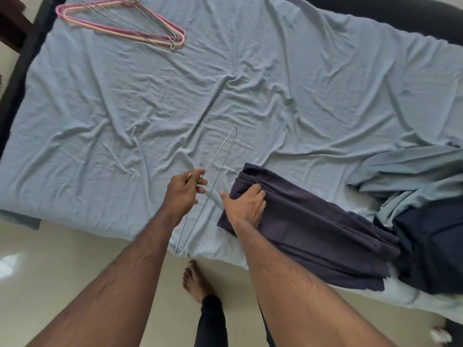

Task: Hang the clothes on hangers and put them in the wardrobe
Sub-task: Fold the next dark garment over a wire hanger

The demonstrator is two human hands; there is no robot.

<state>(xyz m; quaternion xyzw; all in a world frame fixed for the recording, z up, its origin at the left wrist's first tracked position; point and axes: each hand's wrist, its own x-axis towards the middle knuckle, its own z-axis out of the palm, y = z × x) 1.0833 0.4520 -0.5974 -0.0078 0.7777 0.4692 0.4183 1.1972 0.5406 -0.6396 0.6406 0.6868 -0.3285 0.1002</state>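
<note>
So no real containers are seen here, just a bed covered by a wrinkled light-blue sheet (250, 78) that everything is laid out on. One thin wire hanger (217, 171) is held up over the sheet near the middle of the frame, pinched at its hook end by the curled fingers of the left hand (184, 194); it's seen almost edge-on, running from about 1 o'clock down to 7 o'clock of that hand. Just at 3 o'clock of it, one folded dark purple-grey garment (313, 229) is lying on the near edge of the bed, and its end is gripped by the right hand (246, 206), fingers curled into the folds and thumb sticking out toward the hanger. A second, darker navy garment (431, 249) is heaped at 3 o'clock of the folded one, partly tucked under a bunched-up bit of sheet. Way off at 11 o'clock a pile of spare hangers (120, 21) is parked: two pinkish plastic ones can be counted, plus some wire ones on top, maybe two, hard to tell. One bare foot (195, 281) is seen on the pale floor (75, 259) at 6 o'clock.
</note>
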